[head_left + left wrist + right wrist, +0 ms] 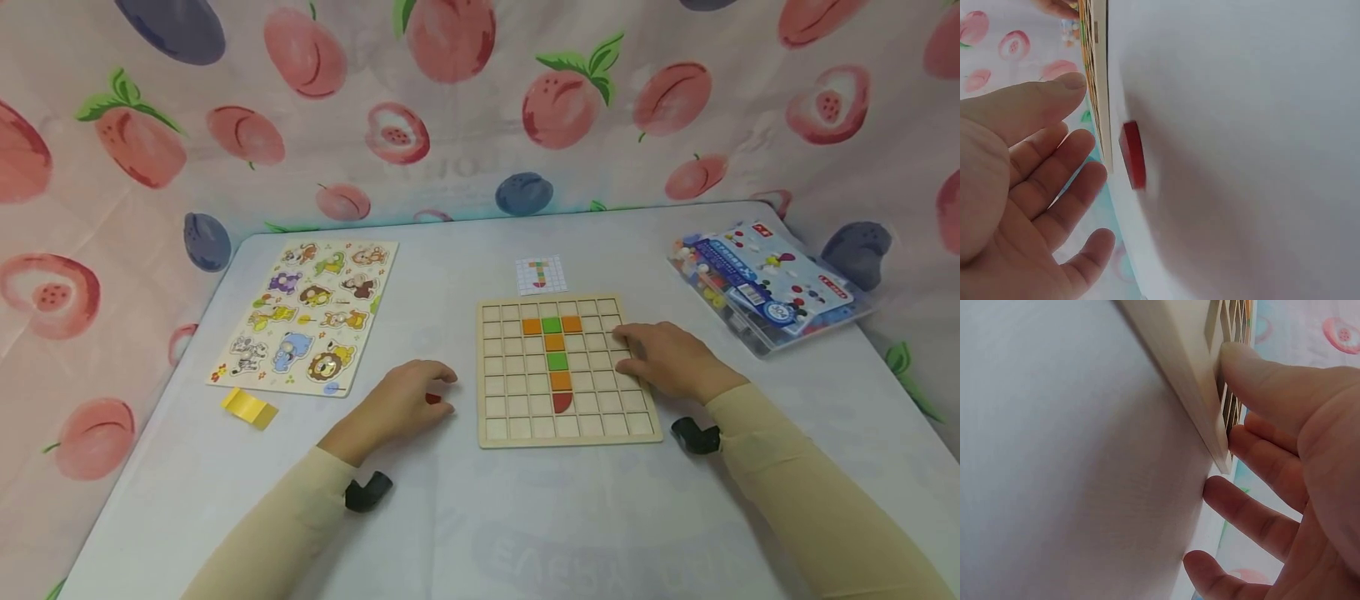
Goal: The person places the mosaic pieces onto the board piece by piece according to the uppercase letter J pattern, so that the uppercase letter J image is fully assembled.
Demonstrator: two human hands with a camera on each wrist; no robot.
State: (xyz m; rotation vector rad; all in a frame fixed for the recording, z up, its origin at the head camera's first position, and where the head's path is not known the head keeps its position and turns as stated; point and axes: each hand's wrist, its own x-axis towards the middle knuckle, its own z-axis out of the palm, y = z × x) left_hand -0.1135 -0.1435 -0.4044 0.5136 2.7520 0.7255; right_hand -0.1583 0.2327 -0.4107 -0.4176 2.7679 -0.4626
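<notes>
A wooden grid board [517, 440] lies on the white table. Orange and green squares form a T shape in its cells, with a dark red rounded piece [562, 403] at the bottom of the stem. Left of the board is my left hand [397, 408], holding nothing, its fingers spread and slightly bent. Beside it on the table is a loose red piece [1133, 156], apart from the fingers and partly hidden by the hand in the head view. My right hand [671, 360] touches the board's right edge with thumb and fingertips, not gripping any piece.
Behind the board lies a small pattern card [540, 276]. An animal puzzle board [306, 321] is at the left, with a folded yellow strip [250, 408] by its near edge. A clear plastic box [765, 287] of colourful parts stands at the right. Fruit-printed cloth hangs behind.
</notes>
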